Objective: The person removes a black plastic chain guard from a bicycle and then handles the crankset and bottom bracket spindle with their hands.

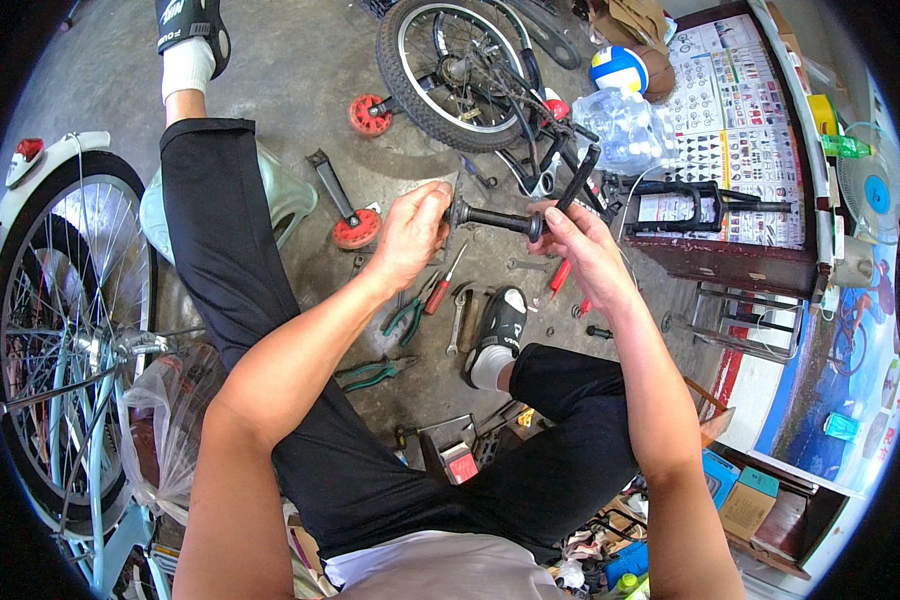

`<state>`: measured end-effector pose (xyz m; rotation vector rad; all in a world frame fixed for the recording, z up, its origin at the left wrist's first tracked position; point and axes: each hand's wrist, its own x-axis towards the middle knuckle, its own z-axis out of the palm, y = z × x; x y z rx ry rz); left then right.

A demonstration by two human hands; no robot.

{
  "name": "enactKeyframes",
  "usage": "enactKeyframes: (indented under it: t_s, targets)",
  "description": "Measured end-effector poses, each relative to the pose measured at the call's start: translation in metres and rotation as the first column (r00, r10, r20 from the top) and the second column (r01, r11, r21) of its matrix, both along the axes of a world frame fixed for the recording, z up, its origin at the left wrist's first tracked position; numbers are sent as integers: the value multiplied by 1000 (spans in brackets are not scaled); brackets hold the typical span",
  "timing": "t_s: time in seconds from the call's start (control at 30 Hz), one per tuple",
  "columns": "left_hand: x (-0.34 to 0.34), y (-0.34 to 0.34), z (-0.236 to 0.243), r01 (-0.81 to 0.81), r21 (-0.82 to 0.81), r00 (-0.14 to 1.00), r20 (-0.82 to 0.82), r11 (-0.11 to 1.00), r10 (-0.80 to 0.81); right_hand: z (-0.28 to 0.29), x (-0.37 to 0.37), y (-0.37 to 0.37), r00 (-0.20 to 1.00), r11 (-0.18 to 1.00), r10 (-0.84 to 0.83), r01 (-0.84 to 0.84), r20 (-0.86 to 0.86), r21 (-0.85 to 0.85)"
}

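Black flanged bicycle tube [500, 219], likely a hub or spindle, exact type hard to make out, lies roughly level in mid-air between both hands, above the floor [530, 290]. Left hand [410, 236] is curled nearly closed round its left end, fingers and palm masking the tip there; right hand [584, 245] is partly curled, thumb and fingers pinching the right end, fingertips partly out of sight behind it. Below, on the floor: red-handled screwdriver [437, 294], combination wrench [459, 318], green-handled pliers [375, 373] near the left thigh, their handles partly covered by the trouser leg [240, 260]. Far side: partly stripped bicycle [450, 75], top of its wheel cut off by the upper edge, frame a tangle, hard to separate. Black suspension fork [692, 207] right of the right hand, on a printed sheet. Light-blue bicycle [95, 370] at left, near end cut off. Small open box [440, 432] between the legs, contents mostly too small to tell. Dark fisheye rim swallows the corners.
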<state>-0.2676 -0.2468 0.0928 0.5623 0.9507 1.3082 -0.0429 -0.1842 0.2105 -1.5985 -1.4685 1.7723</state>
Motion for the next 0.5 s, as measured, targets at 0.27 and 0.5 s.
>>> enactKeyframes:
  t_s: [0.27,0.5]
  targets:
    - [-1,-1,0,33,-42,999,35,999,-32,2,-5,-3,999,1000,-3,2,50,18]
    - [1,1,1,8,-49,1000,9,999,-7,-3,-6,-9,997,982,75,-69,-32,174]
